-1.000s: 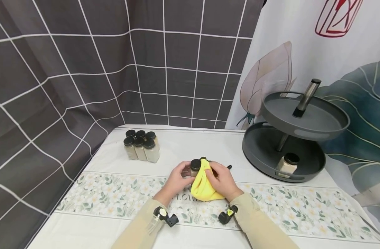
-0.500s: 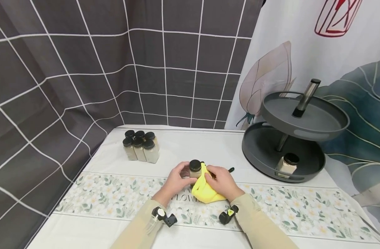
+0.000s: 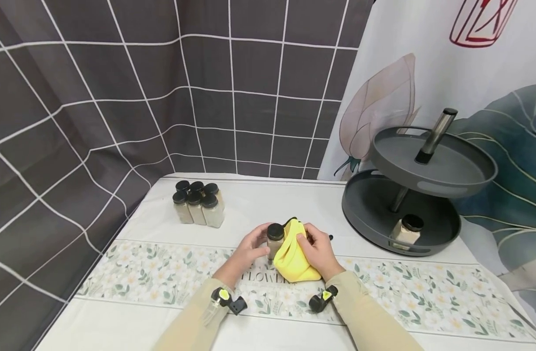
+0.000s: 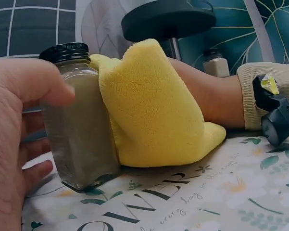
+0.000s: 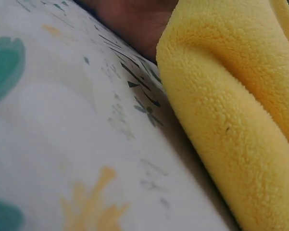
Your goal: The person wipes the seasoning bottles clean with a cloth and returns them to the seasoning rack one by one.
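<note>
A square glass spice jar (image 3: 274, 243) with a black lid and pale contents stands at the middle of the table. My left hand (image 3: 248, 253) holds it from the left; in the left wrist view the thumb (image 4: 53, 89) lies across its near side and the fingers are behind it. My right hand (image 3: 317, 251) grips a bunched yellow cloth (image 3: 292, 256), which touches the jar's right side. In the right wrist view the cloth (image 5: 231, 110) covers most of that hand's work. Behind the cloth, a dark object (image 3: 331, 237) shows only at its end.
Several similar jars (image 3: 197, 204) stand grouped at the back left. On the right is a grey two-tier round tray (image 3: 353, 214), with one jar (image 3: 406, 230) on its lower tier. A grid-patterned curtain (image 3: 259, 112) hangs behind the white, flower-banded tablecloth (image 3: 162, 273).
The yellow cloth and right hand have shifted slightly, and the cloth now stands higher beside the jar. The left thumb has slid back toward the jar's left edge.
</note>
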A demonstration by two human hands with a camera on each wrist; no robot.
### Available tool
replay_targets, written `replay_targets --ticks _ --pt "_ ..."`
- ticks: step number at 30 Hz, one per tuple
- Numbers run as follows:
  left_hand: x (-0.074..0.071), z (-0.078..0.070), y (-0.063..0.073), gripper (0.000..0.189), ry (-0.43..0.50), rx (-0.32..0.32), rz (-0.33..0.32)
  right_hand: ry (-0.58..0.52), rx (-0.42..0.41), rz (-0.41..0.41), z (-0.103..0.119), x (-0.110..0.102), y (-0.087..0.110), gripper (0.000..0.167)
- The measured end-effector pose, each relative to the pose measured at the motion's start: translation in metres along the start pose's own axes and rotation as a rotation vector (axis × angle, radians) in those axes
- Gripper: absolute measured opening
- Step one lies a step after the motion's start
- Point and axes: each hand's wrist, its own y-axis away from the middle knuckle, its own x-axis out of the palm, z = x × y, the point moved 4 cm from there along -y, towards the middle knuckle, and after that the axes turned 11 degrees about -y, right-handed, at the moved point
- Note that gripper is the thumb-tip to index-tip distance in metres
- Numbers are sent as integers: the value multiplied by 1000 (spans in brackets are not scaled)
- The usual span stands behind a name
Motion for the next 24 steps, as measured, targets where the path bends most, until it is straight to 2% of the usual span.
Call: replay_targets --ticks 2,5,8,12,16,21,24 --pt "0 -1 -1 60 -23 11 14 -6 4 2 13 0 0 8" --pt "1 -2 -2 57 -48 -11 11 -8 24 5 24 -1 0 8" --pt "2 -3 -1 54 -79 -14 -35 2 25 8 24 -1 0 8" --pt "4 -3 0 47 -167 -28 -123 12 14 1 2 0 -1 8" --pt "5 -5 1 49 -267 -46 -192 14 -1 -3 -17 1 -1 8" --pt "5 -5 2 55 -388 -59 -267 -7 -24 14 -23 1 -2 8" --pt "4 -5 2 55 -427 -84 -305 22 -31 24 -23 1 -2 10"
